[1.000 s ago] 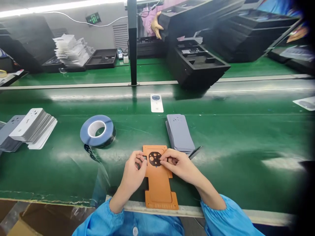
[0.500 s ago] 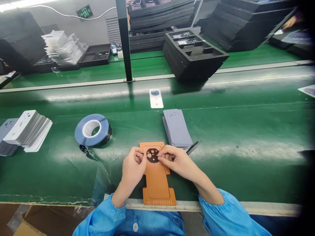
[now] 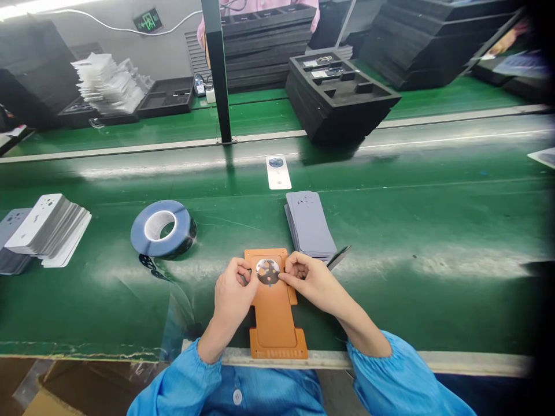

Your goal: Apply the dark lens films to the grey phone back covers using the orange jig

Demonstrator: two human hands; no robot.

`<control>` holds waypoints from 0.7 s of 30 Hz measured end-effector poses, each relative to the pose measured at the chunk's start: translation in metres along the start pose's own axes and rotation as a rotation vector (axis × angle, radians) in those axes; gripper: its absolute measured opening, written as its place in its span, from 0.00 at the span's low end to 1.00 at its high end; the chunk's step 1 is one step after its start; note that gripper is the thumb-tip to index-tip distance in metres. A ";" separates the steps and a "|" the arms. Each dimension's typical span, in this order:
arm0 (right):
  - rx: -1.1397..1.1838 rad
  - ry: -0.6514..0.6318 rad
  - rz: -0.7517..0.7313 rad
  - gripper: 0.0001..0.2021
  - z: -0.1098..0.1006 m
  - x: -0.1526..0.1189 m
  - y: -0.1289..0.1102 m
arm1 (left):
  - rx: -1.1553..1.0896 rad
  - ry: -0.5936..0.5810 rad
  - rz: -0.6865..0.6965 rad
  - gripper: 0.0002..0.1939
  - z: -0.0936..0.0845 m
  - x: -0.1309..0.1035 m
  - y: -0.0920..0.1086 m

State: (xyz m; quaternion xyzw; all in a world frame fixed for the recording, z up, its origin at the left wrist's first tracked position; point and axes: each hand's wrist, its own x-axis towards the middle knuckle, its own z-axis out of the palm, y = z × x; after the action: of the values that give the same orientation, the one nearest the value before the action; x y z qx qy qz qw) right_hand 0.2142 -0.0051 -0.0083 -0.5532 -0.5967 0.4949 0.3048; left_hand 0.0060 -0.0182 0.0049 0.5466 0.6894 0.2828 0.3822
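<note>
One green sign (image 3: 147,21), upper left: pictogram of running figure and arrow. Marks along lower edge of orange plate (image 3: 275,323) too small to read. Plate lower centre, smooth, notched sides. On its upper part, dark disc (image 3: 267,281), glossy, rounded, pierced by several holes. Left hand (image 3: 234,293) at disc's left, fingers curled; right hand (image 3: 315,284) at right rim, thumb and forefinger narrowly apart. Cannot tell whether either grips. Blue tape roll (image 3: 141,234), white core, left of centre.
</note>
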 end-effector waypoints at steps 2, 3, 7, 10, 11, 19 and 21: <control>0.024 0.007 0.027 0.13 -0.001 -0.001 0.003 | 0.004 0.000 0.003 0.06 0.000 0.000 -0.001; 0.029 0.013 0.037 0.14 -0.001 -0.001 0.004 | 0.008 0.002 0.004 0.06 0.000 0.000 -0.001; 0.011 0.058 0.042 0.15 0.001 -0.001 0.006 | 0.021 0.009 0.008 0.06 0.001 -0.001 -0.003; -0.023 0.078 0.014 0.14 0.003 -0.001 0.006 | 0.021 0.014 0.012 0.06 0.002 -0.002 -0.003; -0.027 0.076 0.006 0.13 0.003 -0.001 0.006 | 0.022 0.016 0.013 0.06 0.002 -0.002 -0.003; -0.048 0.061 -0.017 0.10 0.003 -0.002 0.000 | 0.019 0.021 0.030 0.06 0.001 -0.004 -0.002; -0.058 0.084 -0.016 0.10 0.004 -0.002 -0.001 | 0.019 0.018 0.027 0.06 0.001 -0.004 -0.002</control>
State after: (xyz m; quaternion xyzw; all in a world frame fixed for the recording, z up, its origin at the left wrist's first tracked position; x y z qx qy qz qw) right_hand 0.2106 -0.0077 -0.0084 -0.5771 -0.6020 0.4515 0.3174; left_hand 0.0063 -0.0228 0.0039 0.5569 0.6881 0.2863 0.3667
